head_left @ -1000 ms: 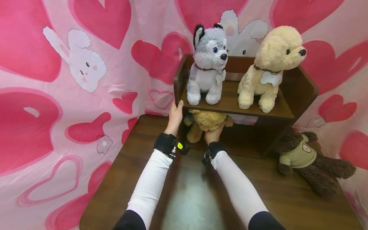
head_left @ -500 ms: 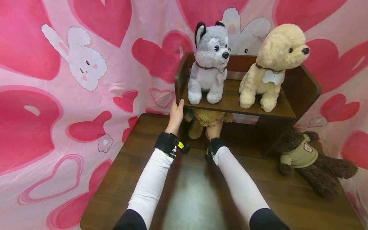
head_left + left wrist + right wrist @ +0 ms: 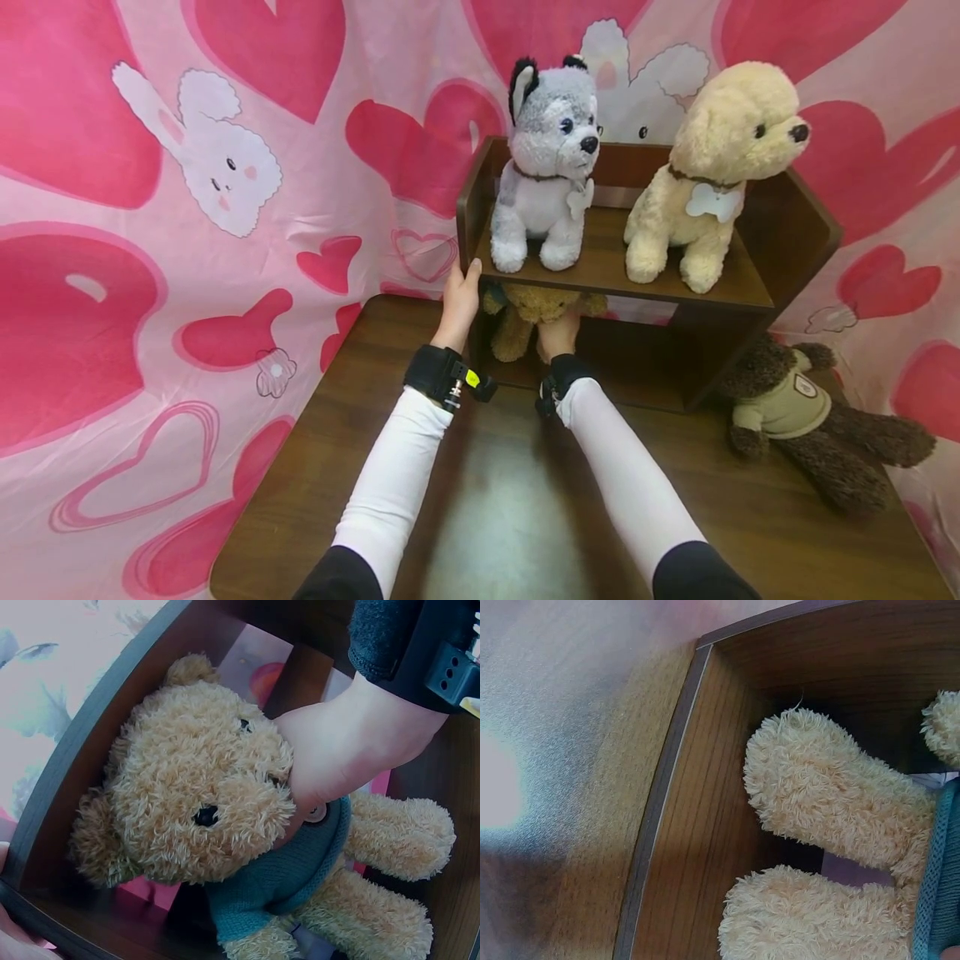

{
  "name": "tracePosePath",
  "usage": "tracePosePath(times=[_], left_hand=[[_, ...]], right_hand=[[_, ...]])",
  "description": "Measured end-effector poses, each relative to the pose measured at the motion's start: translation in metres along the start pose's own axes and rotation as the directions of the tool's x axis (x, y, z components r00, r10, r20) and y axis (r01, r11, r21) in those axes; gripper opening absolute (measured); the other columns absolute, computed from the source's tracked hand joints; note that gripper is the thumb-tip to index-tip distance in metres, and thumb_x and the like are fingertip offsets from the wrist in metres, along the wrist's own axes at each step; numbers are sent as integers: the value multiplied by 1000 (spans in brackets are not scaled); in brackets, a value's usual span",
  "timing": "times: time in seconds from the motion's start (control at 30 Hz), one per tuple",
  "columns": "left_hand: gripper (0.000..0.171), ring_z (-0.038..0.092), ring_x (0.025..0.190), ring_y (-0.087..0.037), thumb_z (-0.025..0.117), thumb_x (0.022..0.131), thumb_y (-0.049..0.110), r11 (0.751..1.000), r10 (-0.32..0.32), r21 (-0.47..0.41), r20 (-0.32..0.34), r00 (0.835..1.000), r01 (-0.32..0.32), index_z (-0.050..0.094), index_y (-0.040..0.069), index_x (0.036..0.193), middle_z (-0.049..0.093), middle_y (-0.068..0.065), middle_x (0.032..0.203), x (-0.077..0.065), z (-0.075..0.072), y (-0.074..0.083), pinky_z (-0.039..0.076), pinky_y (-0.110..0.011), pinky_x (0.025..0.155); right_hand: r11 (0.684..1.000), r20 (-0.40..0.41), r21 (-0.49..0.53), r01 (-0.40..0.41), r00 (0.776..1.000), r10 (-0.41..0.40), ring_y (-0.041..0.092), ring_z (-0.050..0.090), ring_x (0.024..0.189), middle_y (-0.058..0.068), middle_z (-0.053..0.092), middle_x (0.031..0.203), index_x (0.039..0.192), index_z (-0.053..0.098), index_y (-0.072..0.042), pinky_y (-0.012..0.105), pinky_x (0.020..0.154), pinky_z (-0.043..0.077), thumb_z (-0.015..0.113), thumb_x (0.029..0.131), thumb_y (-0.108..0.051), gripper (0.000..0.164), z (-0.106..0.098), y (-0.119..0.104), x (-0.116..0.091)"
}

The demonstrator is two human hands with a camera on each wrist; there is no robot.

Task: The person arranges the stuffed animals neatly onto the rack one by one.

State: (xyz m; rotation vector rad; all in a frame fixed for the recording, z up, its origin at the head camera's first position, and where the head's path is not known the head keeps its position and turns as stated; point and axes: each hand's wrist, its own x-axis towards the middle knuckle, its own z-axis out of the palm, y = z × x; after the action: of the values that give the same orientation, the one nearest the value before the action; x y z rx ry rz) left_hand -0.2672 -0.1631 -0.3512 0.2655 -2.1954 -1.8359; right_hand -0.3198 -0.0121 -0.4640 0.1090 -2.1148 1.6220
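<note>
A tan teddy bear (image 3: pixel 195 772) in a teal knitted sweater (image 3: pixel 277 881) is inside the lower compartment of a dark brown wooden shelf (image 3: pixel 630 287). My right hand (image 3: pixel 558 335) holds it at the neck and chest, under the chin; the fingers are mostly hidden by the bear. From the right wrist, the bear's legs (image 3: pixel 817 787) show above the compartment floor. My left hand (image 3: pixel 459 304) grips the shelf's left side panel, thumb on the front edge. The upper board hides the top of the bear's head in the head view.
On the upper board sit a grey husky plush (image 3: pixel 543 175) and a cream dog plush (image 3: pixel 705 179). A dark brown teddy bear (image 3: pixel 795 408) in a beige shirt lies right of the shelf on the wooden table (image 3: pixel 337 467). A pink heart-patterned cloth (image 3: pixel 225 333) hangs behind.
My right hand and the tan teddy bear have moved slightly deeper under the upper board, so less of its head shows. My left hand keeps its grip on the side panel.
</note>
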Motion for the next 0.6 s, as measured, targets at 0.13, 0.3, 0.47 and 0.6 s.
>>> tracePosePath(times=[0.13,0.3,0.47,0.6], left_hand=[[58,18,136,-23,40,97,27,1000,3,0,9,1000,-3,18,0,144,21,-14,148,0,0,0,16,-34,110],[59,16,137,-21,39,98,29,1000,-20,-18,21,1000,21,15,3,145,18,-12,150,-1,0,1,15,-34,110],[59,14,137,-21,39,98,29,999,-32,-26,21,999,33,15,4,145,17,-11,150,-1,0,1,14,-34,110],[59,14,137,-20,40,98,29,999,-37,-26,16,999,38,15,5,146,17,-11,150,-1,0,1,14,-34,110]], right_hand=[[999,3,20,-38,999,38,29,46,118,15,50,127,136,37,-8,36,99,36,66,82,-22,62,6,19,6],[995,29,-62,-79,996,81,40,41,118,25,44,127,134,35,2,46,100,32,60,82,-7,58,2,6,6],[977,19,-210,-44,999,49,39,46,114,23,49,124,130,41,2,44,97,36,62,82,-9,53,-6,-5,1],[972,-31,-229,48,998,-57,37,46,114,22,49,124,125,49,2,42,97,37,65,78,-4,50,-11,-1,-2]])
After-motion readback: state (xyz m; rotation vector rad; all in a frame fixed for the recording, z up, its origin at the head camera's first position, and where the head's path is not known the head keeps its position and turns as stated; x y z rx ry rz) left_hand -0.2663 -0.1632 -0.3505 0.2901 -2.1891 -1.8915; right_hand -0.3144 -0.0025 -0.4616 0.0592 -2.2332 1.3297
